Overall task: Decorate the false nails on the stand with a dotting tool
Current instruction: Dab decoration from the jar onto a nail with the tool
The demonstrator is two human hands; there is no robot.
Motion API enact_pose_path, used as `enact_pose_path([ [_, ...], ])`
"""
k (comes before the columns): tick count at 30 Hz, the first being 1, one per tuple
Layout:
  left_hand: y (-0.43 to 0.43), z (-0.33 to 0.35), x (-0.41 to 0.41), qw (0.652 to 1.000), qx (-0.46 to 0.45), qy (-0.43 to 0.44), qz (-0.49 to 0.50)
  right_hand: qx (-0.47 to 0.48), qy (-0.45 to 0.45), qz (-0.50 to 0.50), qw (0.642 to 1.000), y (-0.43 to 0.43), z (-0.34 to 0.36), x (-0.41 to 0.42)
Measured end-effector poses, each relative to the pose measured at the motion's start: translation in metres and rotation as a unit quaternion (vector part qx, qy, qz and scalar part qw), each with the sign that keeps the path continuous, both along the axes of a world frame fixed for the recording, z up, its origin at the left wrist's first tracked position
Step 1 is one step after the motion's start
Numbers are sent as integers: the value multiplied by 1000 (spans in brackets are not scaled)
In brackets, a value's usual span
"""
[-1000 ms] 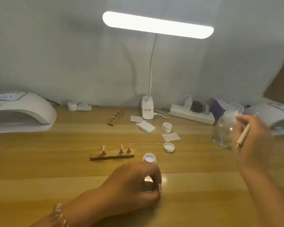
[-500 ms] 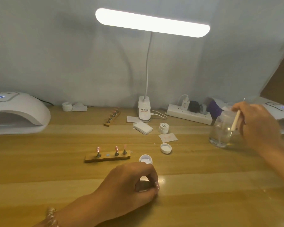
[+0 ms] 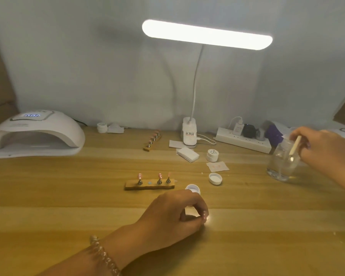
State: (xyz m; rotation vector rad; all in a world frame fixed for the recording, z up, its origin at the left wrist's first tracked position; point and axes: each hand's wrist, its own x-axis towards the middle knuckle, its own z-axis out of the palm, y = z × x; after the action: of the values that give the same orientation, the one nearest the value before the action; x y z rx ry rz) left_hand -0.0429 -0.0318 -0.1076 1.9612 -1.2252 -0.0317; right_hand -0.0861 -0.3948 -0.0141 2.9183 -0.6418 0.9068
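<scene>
Dotting tool point(image 3: 295, 145) is pinched by right hand point(image 3: 327, 154), tip dipped in glass jar point(image 3: 281, 168); left hand point(image 3: 173, 216) fingers point(image 3: 197, 204) curled, contents unclear. False nails point(image 3: 160, 174) on stand point(image 3: 131, 185) judged unfinished.

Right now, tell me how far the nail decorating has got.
Done: three pink false nails sit on the near stand, and a small pot stands open. In hand: the right hand holds the dotting tool, tip inside the glass jar. Remaining: dotting; any dots on the nails are too small to see.
</scene>
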Motion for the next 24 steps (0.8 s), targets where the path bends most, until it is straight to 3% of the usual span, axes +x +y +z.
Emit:
enact_pose_path([
  [6, 3, 1, 1, 999, -30, 5, 13, 99, -1, 24, 995, -4, 5, 0],
  [12, 3, 2, 4, 997, -62, 37, 29, 103, -145, 75, 981, 44, -2, -3],
  [15, 6, 4, 5, 995, -68, 62, 31, 188, -158, 178, 953, 110, -21, -17],
  [19, 18, 1, 2, 993, -70, 89, 35, 391, -114, 297, 863, 192, -56, -39],
  [22, 25, 1, -1, 991, -81, 96, 34, 406, -114, 333, 843, 217, -74, -45],
  [24, 26, 1, -1, 990, -88, 106, 31, 361, -125, 344, 858, 218, -79, -46],
])
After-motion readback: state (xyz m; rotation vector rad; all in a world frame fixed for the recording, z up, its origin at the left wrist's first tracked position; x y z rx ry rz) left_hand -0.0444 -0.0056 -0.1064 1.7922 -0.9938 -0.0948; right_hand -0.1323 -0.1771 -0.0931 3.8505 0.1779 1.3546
